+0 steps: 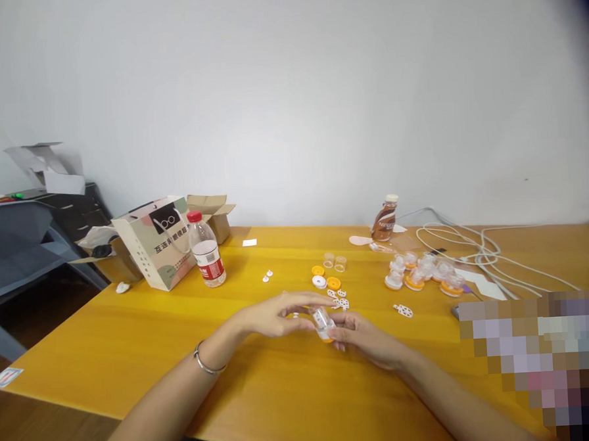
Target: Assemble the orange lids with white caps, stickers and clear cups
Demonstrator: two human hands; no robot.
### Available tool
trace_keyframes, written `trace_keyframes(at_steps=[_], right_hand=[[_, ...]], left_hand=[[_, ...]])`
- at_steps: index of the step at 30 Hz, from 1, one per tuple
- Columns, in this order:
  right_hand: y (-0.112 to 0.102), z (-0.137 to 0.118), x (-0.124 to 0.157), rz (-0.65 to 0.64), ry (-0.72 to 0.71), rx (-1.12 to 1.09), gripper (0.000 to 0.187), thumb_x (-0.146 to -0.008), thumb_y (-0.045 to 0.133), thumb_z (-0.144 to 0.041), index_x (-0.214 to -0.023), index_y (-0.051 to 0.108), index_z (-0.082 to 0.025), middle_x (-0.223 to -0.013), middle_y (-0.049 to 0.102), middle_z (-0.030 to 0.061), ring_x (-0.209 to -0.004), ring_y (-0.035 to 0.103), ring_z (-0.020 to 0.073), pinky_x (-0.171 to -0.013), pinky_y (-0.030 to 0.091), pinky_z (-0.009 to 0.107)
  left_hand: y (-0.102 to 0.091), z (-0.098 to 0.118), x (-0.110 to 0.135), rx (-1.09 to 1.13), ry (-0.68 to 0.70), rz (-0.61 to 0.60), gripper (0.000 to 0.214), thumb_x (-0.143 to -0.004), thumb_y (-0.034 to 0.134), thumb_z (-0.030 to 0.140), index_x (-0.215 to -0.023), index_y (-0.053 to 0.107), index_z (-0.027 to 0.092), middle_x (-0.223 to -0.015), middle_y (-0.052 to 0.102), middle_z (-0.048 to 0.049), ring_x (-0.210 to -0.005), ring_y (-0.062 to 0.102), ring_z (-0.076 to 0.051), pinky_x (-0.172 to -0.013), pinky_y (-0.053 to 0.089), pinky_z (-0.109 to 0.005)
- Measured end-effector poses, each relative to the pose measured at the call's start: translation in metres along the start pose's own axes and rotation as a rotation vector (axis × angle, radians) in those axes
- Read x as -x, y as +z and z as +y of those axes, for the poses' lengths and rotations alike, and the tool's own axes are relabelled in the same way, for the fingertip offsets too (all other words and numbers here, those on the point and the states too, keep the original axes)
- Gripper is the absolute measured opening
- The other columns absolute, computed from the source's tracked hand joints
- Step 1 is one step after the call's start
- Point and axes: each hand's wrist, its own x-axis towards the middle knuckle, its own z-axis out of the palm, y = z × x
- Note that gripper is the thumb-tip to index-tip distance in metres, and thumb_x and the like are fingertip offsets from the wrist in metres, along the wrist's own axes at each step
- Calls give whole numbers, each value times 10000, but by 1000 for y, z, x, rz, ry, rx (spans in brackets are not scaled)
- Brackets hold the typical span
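A small clear plastic cup-shaped piece with an orange base (323,323) is tilted between my two hands above the table. My right hand (367,338) grips its lower end between thumb and fingers. From the other side, my left hand (282,313) has its thumb and long fingers around the upper end. Some white pattern or part shows through the clear wall. Just beyond lie white cut-out pieces (342,303), orange rings (333,283), a white ring (319,282) and two clear cups (340,264).
Several clear-topped pieces with orange or white bases (416,276) cluster at the right, near white cables (494,256). A brown drink bottle (384,220) stands at the back. On the left are a water bottle (208,254), paper bag (158,254) and cardboard box (218,221).
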Motion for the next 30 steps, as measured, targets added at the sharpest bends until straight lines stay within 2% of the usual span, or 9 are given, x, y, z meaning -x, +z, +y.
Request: trace_keyframes(at_steps=[5, 8, 11, 12, 14, 17, 19, 24, 30], right_hand=[[3, -2, -1, 39, -61, 95, 241, -708, 606, -398, -765, 626, -164, -622, 516, -28, -537, 423, 90, -525, 337, 206], [8, -1, -1, 138, -145, 250, 218, -717, 596, -376, -831, 642, -196, -681, 558, -25, -606, 460, 118, -573, 356, 216], [11, -1, -1, 203, -173, 381, 222, -715, 601, -351, -881, 644, -210, -683, 560, -26, -611, 455, 123, -567, 352, 214], [11, -1, -1, 179, -163, 371, 218, -724, 591, -351, -879, 642, -207, -665, 547, -29, -595, 444, 117, -553, 345, 210], [8, -1, -2, 83, -132, 285, 210, -746, 564, -363, -843, 636, -192, -637, 514, -34, -571, 422, 104, -533, 332, 201], [1, 0, -3, 14, -94, 171, 234, -748, 559, -387, -790, 614, -164, -644, 487, -30, -571, 407, 96, -536, 326, 199], [-2, 0, -3, 7, -85, 159, 244, -736, 576, -389, -800, 599, -154, -650, 474, -30, -579, 402, 95, -541, 319, 200], [3, 0, -1, 29, -137, 260, 229, -757, 548, -381, -789, 591, -158, -637, 457, -38, -589, 395, 99, -545, 311, 203], [11, 3, 0, 253, -241, 550, 215, -768, 523, -378, -804, 602, -181, -635, 504, -21, -560, 405, 113, -520, 321, 210]], left_hand=[[6, -5, 0, -281, -14, 129, 261, -832, 435, 155, -1047, 576, 195, -999, 593, -74, -915, 549, -150, -808, 424, -251], [19, -11, -3, -472, -109, 275, 217, -839, 447, 272, -948, 606, 173, -839, 612, -55, -758, 554, -135, -700, 422, -222], [27, -17, -5, -554, -251, 357, 289, -810, 474, 394, -779, 624, 150, -666, 592, -29, -607, 522, -118, -579, 393, -202], [26, -17, -5, -543, -286, 362, 304, -807, 472, 408, -762, 622, 148, -647, 589, -26, -593, 518, -116, -565, 388, -202], [20, -16, -4, -458, -274, 299, 267, -796, 496, 392, -875, 614, 166, -762, 613, -37, -686, 546, -130, -612, 406, -209], [6, -11, 0, -245, -119, 106, 410, -748, 588, 303, -1139, 490, 229, -1106, 537, -65, -954, 519, -158, -738, 432, -228], [-1, -8, 2, -189, -64, 37, 400, -767, 568, 237, -1156, 478, 220, -1137, 519, -74, -991, 505, -155, -783, 430, -242], [4, -5, 2, -375, -104, 113, 253, -815, 487, 211, -1057, 550, 175, -916, 614, -52, -812, 556, -133, -748, 421, -239], [21, -10, -2, -538, -245, 249, 258, -809, 479, 354, -914, 596, 150, -754, 638, -36, -631, 553, -117, -594, 390, -199]])
